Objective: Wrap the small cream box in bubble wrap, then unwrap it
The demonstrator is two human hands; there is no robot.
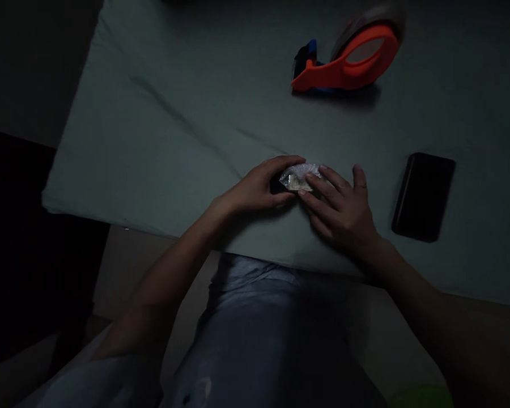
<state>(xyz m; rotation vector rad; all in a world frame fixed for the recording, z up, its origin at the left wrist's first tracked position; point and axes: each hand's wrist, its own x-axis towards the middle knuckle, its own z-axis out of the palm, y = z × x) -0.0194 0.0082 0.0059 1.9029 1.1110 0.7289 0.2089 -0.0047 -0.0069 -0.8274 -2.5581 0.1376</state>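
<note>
A small bundle in clear, shiny plastic wrap (298,177) lies near the table's front edge, between my hands. My left hand (267,184) curls round its left end, thumb on the near side and fingers on the far side. On the bundle's right part rest the fingertips of my right hand (340,207), palm down, with the fingers spread and the thumb or outer finger raised to the right. What is inside the wrap is too dim to make out.
An orange and blue tape dispenser (351,65) stands at the back right of the pale table (187,73). A black rectangular object (425,196) lies right of my right hand. Something green (420,396) shows at the bottom edge.
</note>
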